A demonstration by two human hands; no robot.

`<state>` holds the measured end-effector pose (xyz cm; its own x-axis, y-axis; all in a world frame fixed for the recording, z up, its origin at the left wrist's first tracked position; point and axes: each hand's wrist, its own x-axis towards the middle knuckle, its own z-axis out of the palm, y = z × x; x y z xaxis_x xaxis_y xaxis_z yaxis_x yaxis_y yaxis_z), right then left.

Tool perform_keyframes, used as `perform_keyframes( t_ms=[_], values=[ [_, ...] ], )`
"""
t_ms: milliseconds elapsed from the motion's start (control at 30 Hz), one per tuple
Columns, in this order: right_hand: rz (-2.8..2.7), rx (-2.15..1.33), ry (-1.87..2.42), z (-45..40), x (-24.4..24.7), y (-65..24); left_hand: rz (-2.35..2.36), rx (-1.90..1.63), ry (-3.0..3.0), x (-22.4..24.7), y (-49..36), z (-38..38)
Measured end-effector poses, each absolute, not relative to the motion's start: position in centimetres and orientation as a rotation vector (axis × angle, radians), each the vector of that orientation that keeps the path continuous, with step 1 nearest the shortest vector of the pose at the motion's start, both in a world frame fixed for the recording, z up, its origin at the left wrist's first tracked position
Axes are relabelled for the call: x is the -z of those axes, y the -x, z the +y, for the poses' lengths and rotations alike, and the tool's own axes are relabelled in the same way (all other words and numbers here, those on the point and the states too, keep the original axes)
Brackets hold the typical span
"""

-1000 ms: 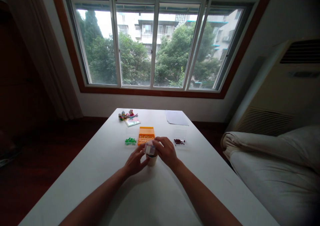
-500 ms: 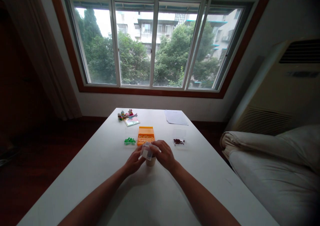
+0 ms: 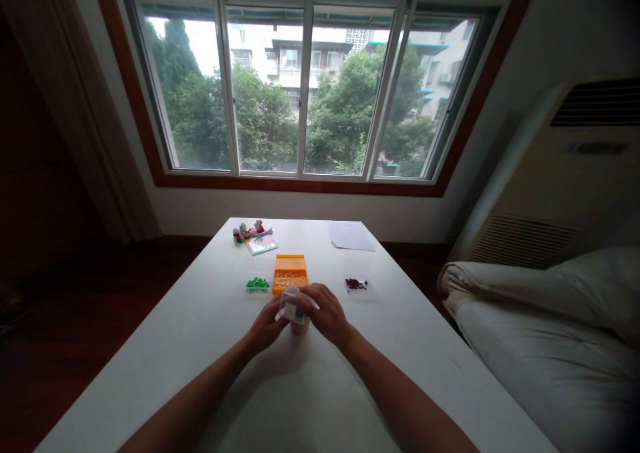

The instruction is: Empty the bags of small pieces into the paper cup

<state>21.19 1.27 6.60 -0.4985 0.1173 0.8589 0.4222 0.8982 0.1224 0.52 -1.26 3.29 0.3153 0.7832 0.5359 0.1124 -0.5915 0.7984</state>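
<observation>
A small clear plastic box [image 3: 291, 308] is tilted between my two hands, over a beige cup-like container [image 3: 299, 327] on the white table. My left hand [image 3: 267, 323] grips the box's left side. From the right, my right hand [image 3: 326, 311] has its fingers on the box too and covers part of it. Just beyond them lies an orange tray [image 3: 291, 261] with small pale pieces. Left of the tray, green pieces [image 3: 257, 283] sit in a clear box; dark red pieces [image 3: 355, 283] fill part of another clear box on the right.
Small colourful toy figures [image 3: 242, 231] and a shiny square card [image 3: 263, 244] are at the table's far left. White paper sheets [image 3: 351, 235] lie at the far right. A bed or cushion with pale covers [image 3: 540, 333] stands beyond the table's right edge.
The clear box has tilted slightly between my hands. My right fingers have shifted a little on it. The whole view has moved slightly.
</observation>
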Motion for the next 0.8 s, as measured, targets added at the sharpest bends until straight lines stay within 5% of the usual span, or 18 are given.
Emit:
perform_keyframes(
  t_ms=[500, 800],
  values=[
    [-2.024, 0.329, 0.453, 1.8, -6.4, -21.8, 0.866, -1.354, -2.017, -3.0, 0.1, -0.8],
    [-1.364, -0.447, 1.06, 7.2, -3.3, -23.4, 0.879, -1.292, -2.08, -2.5, 0.3, -0.9]
  ],
)
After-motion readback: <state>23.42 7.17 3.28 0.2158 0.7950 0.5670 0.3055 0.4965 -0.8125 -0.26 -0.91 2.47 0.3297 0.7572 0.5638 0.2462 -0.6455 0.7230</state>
